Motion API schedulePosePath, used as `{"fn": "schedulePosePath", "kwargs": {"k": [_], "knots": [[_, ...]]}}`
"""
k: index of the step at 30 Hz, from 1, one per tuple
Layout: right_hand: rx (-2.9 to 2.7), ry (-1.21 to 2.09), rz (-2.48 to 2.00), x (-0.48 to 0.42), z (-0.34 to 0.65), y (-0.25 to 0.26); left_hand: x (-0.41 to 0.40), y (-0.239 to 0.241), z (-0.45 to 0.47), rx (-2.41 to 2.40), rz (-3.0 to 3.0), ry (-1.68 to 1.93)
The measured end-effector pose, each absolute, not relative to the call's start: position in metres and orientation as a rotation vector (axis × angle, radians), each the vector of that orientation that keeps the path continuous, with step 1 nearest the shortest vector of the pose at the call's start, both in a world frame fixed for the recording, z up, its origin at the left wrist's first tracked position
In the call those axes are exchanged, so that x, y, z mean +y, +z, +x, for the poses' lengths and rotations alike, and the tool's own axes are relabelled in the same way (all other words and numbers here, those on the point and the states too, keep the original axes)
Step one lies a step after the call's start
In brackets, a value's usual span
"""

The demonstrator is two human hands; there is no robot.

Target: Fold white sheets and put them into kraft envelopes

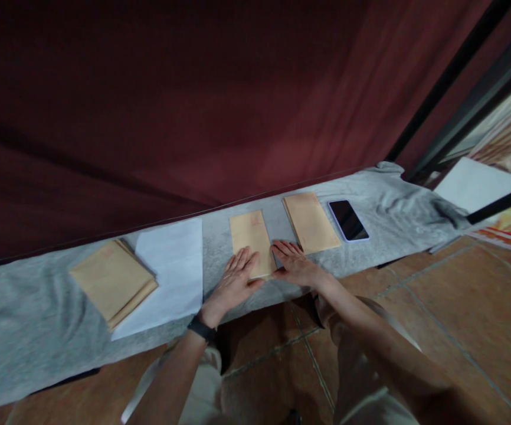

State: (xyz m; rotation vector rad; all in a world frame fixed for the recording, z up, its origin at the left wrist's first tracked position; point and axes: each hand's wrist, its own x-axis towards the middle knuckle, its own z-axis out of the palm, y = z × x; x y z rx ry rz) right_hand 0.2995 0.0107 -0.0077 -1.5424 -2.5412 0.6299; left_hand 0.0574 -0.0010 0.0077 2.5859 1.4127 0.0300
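Observation:
A single brown paper envelope [250, 230] lies flat in front of me on the grey cloth. My left hand [236, 277] rests on its left side and lower part, fingers stretched out and slightly apart. At the envelope's right edge lies my right hand [295, 262], palm down with fingers extended, its thumb by the lower corner. Just beyond that hand sits a stack of brown envelopes [312, 221]. Further left, another pile of brown envelopes [111, 280] lies askew, partly over a sheet of white paper [176, 265].
A grey cloth [29, 319] covers the long narrow bench. Right of the stack lies a smartphone [348, 221] with a dark screen. A dark red curtain [220, 118] hangs along the far edge. Dark metal bars [445, 82] slant at the right, and floor tiles [459, 307] show below.

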Motion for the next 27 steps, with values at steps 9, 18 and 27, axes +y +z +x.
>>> {"fn": "schedulePosePath", "kwargs": {"k": [9, 18, 27], "knots": [[-2.552, 0.471, -1.442, 0.004, 0.302, 0.000, 0.004, 0.021, 0.055, 1.348, 2.695, 0.069], [-2.658, 0.323, -1.335, 0.000, 0.294, 0.018, -0.009, 0.029, 0.060, 1.245, 2.784, 0.027], [-2.707, 0.311, -1.306, -0.001, 0.293, 0.024, -0.009, 0.035, 0.059, 1.238, 2.729, 0.063]]}}
